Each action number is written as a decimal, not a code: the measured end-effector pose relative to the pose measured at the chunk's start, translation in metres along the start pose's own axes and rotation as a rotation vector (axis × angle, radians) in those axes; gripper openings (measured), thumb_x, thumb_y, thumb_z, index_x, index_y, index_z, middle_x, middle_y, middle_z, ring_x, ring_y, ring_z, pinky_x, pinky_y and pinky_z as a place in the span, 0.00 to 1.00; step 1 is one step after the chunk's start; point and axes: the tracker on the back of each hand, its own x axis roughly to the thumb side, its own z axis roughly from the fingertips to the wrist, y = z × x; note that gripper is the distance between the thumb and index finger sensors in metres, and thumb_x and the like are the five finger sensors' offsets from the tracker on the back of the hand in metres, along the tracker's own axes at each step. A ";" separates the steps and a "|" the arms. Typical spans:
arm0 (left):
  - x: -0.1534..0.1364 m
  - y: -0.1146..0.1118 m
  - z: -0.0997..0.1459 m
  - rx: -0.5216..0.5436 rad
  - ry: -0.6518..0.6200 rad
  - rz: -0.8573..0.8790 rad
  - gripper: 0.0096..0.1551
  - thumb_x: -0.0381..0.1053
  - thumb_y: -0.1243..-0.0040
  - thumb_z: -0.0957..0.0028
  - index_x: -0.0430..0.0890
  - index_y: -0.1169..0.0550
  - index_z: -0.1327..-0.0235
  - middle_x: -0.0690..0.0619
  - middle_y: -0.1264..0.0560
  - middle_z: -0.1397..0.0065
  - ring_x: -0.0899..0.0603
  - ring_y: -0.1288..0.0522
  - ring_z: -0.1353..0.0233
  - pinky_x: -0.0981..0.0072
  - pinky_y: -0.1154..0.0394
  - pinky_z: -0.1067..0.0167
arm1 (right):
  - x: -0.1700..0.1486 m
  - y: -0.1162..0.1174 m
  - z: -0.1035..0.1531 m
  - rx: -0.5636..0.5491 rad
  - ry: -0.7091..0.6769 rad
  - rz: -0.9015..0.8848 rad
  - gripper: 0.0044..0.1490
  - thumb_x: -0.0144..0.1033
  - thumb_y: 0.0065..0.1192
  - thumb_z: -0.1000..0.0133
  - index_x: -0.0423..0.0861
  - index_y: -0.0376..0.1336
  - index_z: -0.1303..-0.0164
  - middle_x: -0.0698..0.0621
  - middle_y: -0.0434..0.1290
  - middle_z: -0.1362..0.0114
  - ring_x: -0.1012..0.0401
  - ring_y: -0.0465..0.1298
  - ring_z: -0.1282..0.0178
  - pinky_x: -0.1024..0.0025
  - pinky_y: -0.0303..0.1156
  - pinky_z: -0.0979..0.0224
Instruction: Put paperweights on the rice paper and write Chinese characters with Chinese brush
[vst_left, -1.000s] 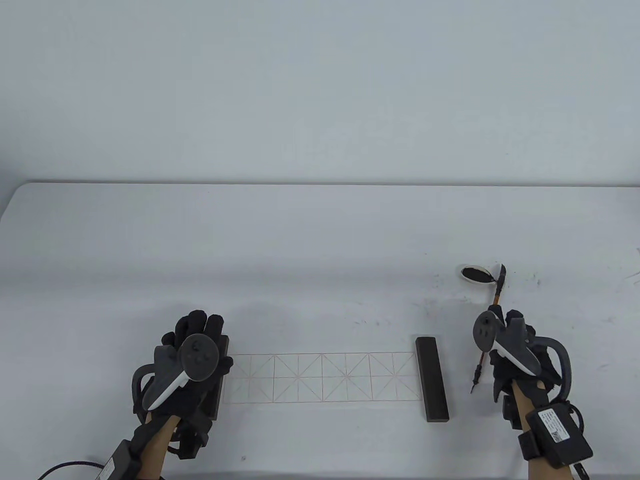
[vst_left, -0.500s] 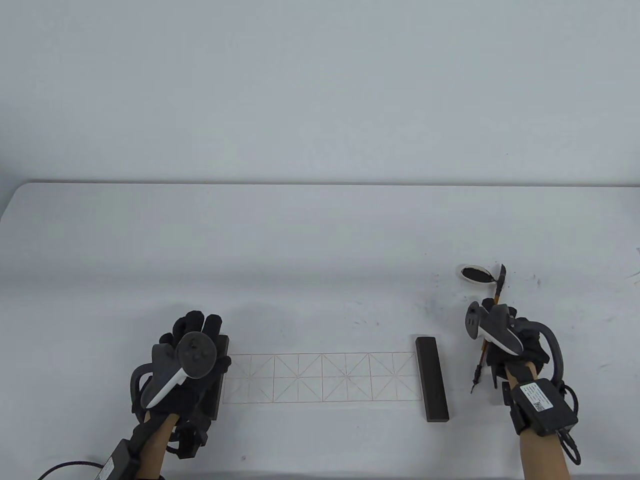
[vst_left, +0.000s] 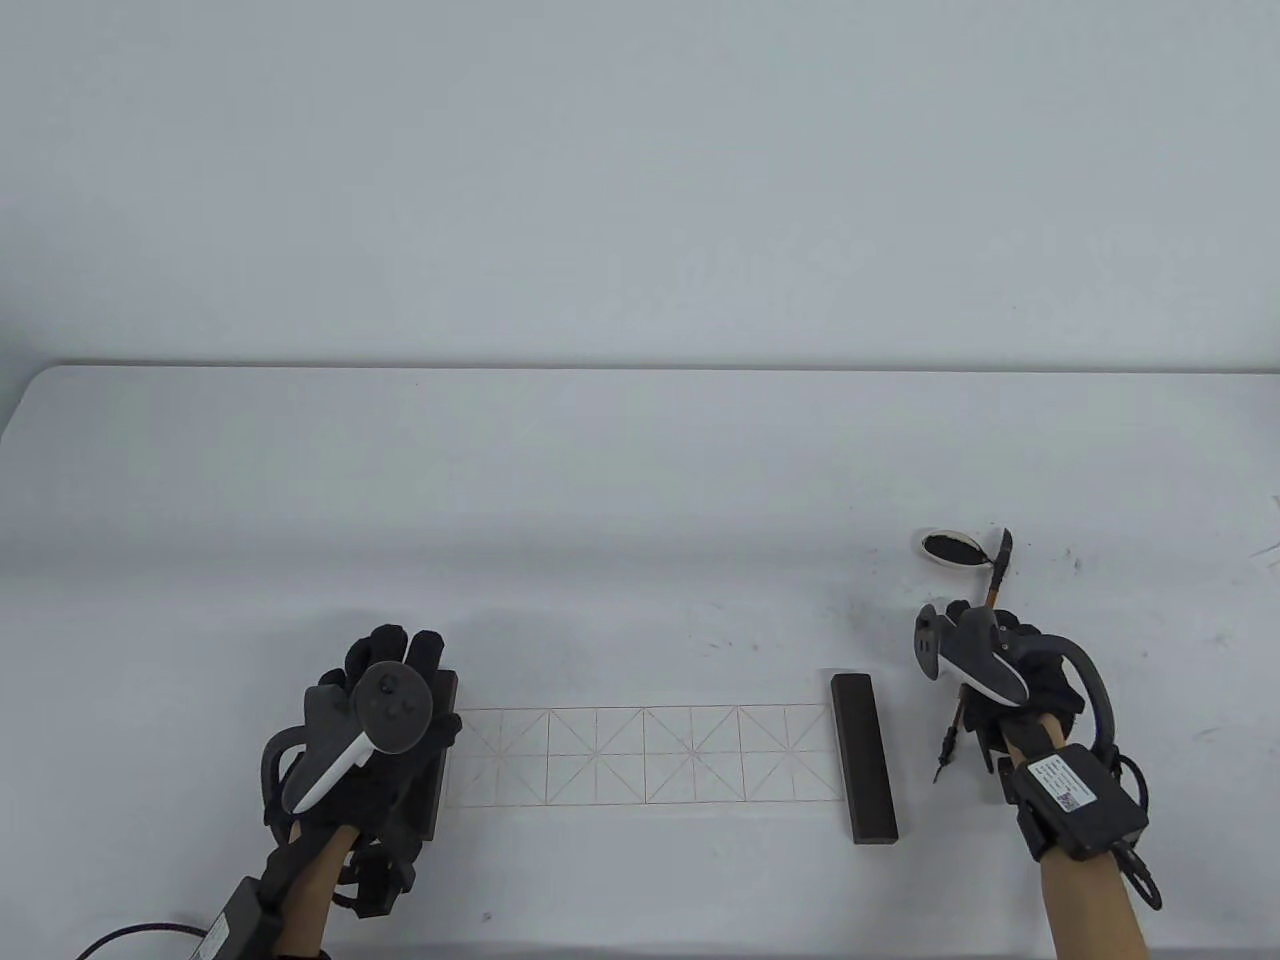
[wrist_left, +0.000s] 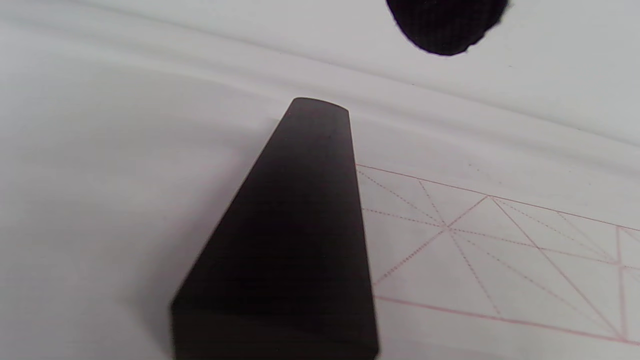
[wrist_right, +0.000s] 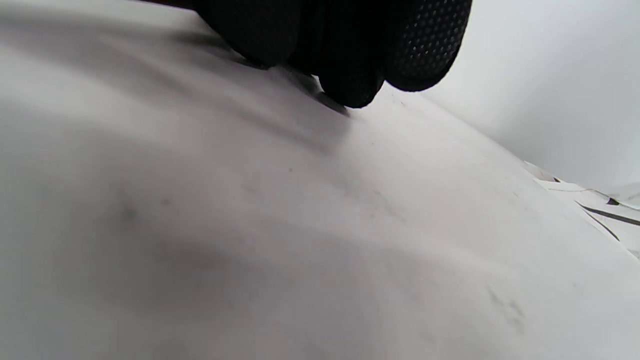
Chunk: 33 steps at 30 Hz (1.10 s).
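The left hand (vst_left: 385, 715) lies over the left paperweight (wrist_left: 295, 240), fingers stretched out past its far end; whether they touch it is hard to tell. The gridded rice paper (vst_left: 645, 755) runs from that hand toward the right paperweight (vst_left: 864, 757). The right hand (vst_left: 1010, 675) covers the middle of the brush (vst_left: 972, 665); its fingers look curled, but whether they grip it I cannot tell. The ink dish (vst_left: 948, 548) sits just past the fingers.
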 end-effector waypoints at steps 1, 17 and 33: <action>0.000 0.000 0.000 -0.005 0.001 0.000 0.51 0.63 0.54 0.44 0.63 0.63 0.14 0.50 0.67 0.09 0.37 0.65 0.09 0.44 0.66 0.16 | 0.001 0.000 0.000 -0.009 -0.001 0.005 0.39 0.28 0.56 0.37 0.60 0.43 0.22 0.46 0.58 0.21 0.51 0.69 0.29 0.56 0.68 0.30; 0.001 0.001 0.000 -0.009 -0.002 -0.003 0.51 0.63 0.53 0.44 0.63 0.63 0.15 0.50 0.67 0.09 0.36 0.65 0.09 0.43 0.66 0.16 | 0.003 0.002 0.001 -0.097 -0.004 0.022 0.30 0.29 0.56 0.37 0.61 0.50 0.29 0.48 0.64 0.26 0.54 0.72 0.33 0.60 0.71 0.33; -0.001 0.003 0.001 0.015 -0.006 0.002 0.51 0.63 0.53 0.44 0.63 0.64 0.15 0.50 0.67 0.09 0.37 0.65 0.09 0.43 0.66 0.16 | -0.058 -0.062 0.051 -0.409 0.130 -0.402 0.27 0.31 0.57 0.38 0.57 0.53 0.30 0.46 0.67 0.29 0.55 0.75 0.36 0.61 0.74 0.37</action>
